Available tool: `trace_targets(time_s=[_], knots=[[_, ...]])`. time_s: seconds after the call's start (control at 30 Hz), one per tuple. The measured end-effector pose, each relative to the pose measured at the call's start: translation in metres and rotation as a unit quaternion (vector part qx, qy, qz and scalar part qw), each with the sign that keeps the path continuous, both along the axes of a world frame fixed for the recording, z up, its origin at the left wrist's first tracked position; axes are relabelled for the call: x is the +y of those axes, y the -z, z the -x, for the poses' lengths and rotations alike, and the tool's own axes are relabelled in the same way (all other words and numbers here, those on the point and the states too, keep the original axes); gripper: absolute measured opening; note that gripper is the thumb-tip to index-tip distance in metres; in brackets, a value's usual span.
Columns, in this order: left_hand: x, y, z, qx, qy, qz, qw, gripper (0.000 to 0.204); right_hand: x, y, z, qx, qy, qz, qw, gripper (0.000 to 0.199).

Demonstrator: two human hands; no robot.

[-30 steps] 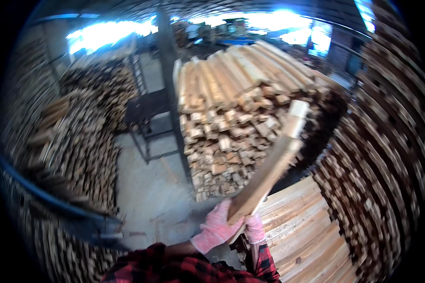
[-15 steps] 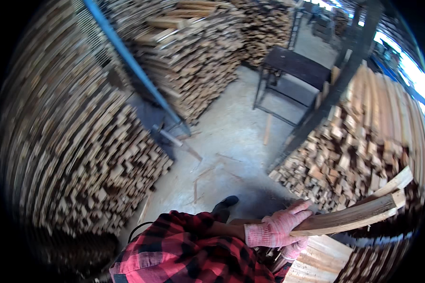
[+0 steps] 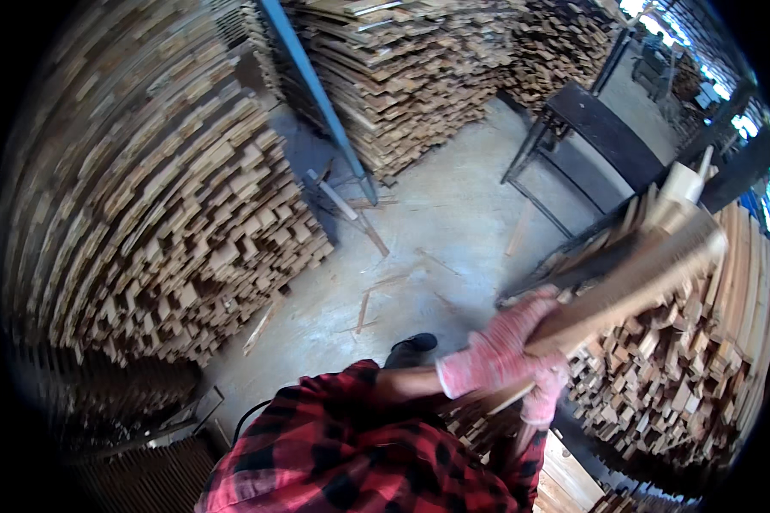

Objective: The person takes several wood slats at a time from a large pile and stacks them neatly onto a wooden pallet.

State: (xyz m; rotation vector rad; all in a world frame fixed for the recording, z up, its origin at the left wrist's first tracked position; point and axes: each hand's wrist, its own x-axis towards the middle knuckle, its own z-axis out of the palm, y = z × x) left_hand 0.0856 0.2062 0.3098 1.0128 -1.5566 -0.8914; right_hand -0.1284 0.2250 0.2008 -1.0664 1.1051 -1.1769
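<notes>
A bundle of long, rough wooden boards (image 3: 633,282) slants from beside my body toward the far right, blurred by motion at its far end. My left hand (image 3: 498,344), in a pink-and-white knitted glove, grips the boards from the left side. Close by and slightly nearer, my right hand (image 3: 546,392) wears a matching glove and closes round the lower side of the same boards. Some of its fingers are hidden by the wood. Past the hands, the boards pass over a large stack of sawn wood (image 3: 659,385) on the right.
Another tall wood stack (image 3: 222,248) fills the left, with more stacked planks (image 3: 419,77) at the back. A blue post (image 3: 321,103) leans between them. Beyond the boards stands a dark metal-legged table (image 3: 607,137). Wood scraps (image 3: 364,312) lie on the concrete floor (image 3: 428,205).
The far end of the boards has swung up and away, and both hands have moved slightly farther from me with them. The surroundings have shifted in view as my head turned.
</notes>
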Motion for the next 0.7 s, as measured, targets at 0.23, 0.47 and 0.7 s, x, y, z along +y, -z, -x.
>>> trace_targets(time_s=[0.23, 0.47, 0.7], knots=[[-0.048, 0.016, -0.082, 0.086, -0.063, -0.210, 0.972, 0.063, -0.056, 0.048, -0.044, -0.215, -0.115, -0.172, 0.954, 0.043], [-0.097, 0.131, -0.249, -0.068, -0.402, -0.110, 0.906, 0.060, -0.072, 0.033, -0.072, -0.064, -0.168, -0.113, 0.977, 0.028], [-0.158, 0.073, -0.170, 0.004, -0.050, -0.152, 0.987, 0.088, -0.081, 0.001, -0.056, -0.091, -0.138, -0.021, 0.986, 0.082]])
